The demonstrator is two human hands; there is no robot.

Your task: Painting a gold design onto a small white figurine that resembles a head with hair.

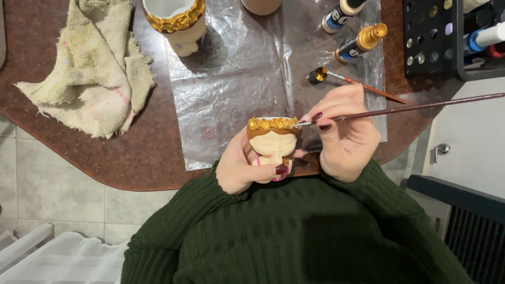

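So the little figurine pot sits in the centre of the frame, just below the middle, cupped in the left hand, whose fingers are wrapped around its body with the thumb across the lower front. It's held upright, open mouth up toward the top of the frame and face toward the camera, so its long axis runs roughly top to bottom. The right hand is pinching a thin brush between thumb and fingertips, handle running off to the right edge, tip touching the right end of the gold crown. Progress-wise I'd say it's well along: the crown reads as gold pretty much all the way across, with only the right edge getting attention. The face and body look bare cream, with some pink low down. A second pot with a gold rim stands at the upper left on the plastic sheet, and gold paint bottles are at the upper right on the worktop.
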